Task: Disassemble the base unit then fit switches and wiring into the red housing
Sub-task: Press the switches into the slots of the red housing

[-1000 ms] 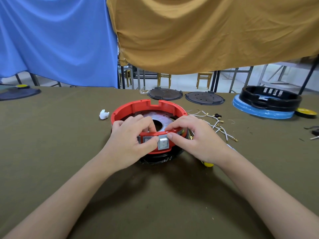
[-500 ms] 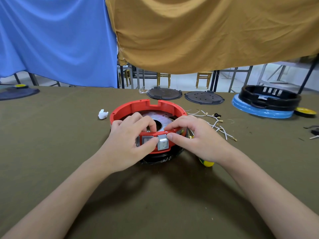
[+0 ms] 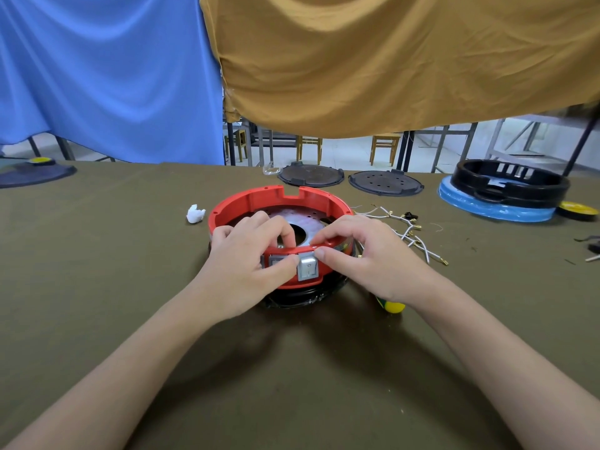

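Both bare forearms reach forward from the lower corners and converge toward the middle; the left hand (image 3: 246, 264) has its fingers curled over the near rim of the round red plastic housing (image 3: 259, 198), thumb pressed against the front wall; the right hand (image 3: 370, 254) mirrors it, fingers hooked over the rim, thumb tip touching the upper corner of the grey rectangular rocker switch (image 3: 307, 268) set in that wall.

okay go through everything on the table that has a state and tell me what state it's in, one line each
red housing: open-topped, sitting on a black base, gripped at its near rim.
silver switch: in the near wall, sticking out.
second switch: beside it, partly covered by the left thumb.
white wires: loose, right of housing.
left hand: gripping the rim.
right hand: gripping the rim.
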`<action>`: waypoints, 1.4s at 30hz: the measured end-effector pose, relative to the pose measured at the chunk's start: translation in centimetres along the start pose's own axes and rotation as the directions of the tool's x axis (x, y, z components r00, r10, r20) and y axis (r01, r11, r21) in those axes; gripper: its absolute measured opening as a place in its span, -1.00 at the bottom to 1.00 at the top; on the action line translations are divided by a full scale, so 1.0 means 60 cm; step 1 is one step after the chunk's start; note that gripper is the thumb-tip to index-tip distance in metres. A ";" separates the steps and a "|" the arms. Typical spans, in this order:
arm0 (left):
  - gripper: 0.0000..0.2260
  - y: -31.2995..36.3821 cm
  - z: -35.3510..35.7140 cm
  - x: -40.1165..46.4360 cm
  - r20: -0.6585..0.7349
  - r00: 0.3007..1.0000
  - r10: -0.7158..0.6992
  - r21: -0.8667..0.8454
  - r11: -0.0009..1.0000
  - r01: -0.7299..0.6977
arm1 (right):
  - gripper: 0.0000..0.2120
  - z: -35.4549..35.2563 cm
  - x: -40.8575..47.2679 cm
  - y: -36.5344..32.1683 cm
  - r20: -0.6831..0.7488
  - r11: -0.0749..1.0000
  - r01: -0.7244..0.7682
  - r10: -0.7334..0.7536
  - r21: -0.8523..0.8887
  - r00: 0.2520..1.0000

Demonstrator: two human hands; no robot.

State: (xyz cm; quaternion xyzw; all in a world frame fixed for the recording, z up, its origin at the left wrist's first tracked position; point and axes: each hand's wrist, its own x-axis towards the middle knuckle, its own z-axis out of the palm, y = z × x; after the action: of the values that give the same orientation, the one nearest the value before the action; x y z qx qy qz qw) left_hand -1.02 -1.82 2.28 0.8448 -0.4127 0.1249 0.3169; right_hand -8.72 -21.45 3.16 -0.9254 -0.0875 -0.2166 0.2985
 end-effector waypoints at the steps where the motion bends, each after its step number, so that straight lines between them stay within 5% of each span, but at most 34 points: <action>1: -0.85 0.001 0.000 0.000 -0.003 1.000 -0.002 0.003 1.000 0.002 | -0.89 0.000 0.000 0.000 -0.004 1.000 0.001 -0.001 -0.006 1.000; 17: -0.84 -0.015 -0.029 0.001 0.109 0.987 0.114 -0.134 0.986 -0.099 | -0.84 0.000 -0.004 0.007 -0.003 0.997 -0.026 0.026 0.072 1.000; 29: -0.74 -0.015 -0.012 -0.005 0.086 0.985 0.150 0.152 0.975 -0.161 | -0.70 -0.005 -0.009 0.004 0.069 1.000 -0.023 0.022 0.020 0.997; 42: -0.73 -0.009 0.003 -0.006 0.015 0.994 0.104 0.277 0.955 -0.105 | -0.73 0.006 -0.005 0.006 0.065 0.999 0.022 -0.019 -0.037 0.998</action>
State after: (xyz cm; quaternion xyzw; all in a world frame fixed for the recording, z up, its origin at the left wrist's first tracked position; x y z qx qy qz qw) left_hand -0.85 -1.44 1.75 0.8579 -0.4352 0.1978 0.1883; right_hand -8.77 -21.55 2.58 -0.9364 -0.1024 -0.1912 0.2758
